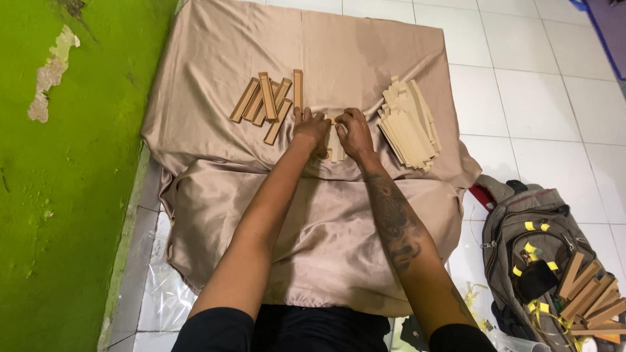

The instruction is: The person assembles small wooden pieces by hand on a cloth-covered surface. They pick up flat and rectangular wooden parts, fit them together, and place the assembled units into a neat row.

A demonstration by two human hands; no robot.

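pale piece (335, 145) half hidden under hands (334, 130)

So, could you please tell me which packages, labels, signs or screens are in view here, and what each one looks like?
No labels, signs or screens are in view; only these could pass as packaging.
Flat pale pieces: fanned stack on the cloth, right of the hands; long, narrow, cream.
Brown trays: loose pile left of the hands; long, open, tan.
Brown trays on backpack: lower right; same shape and colour.
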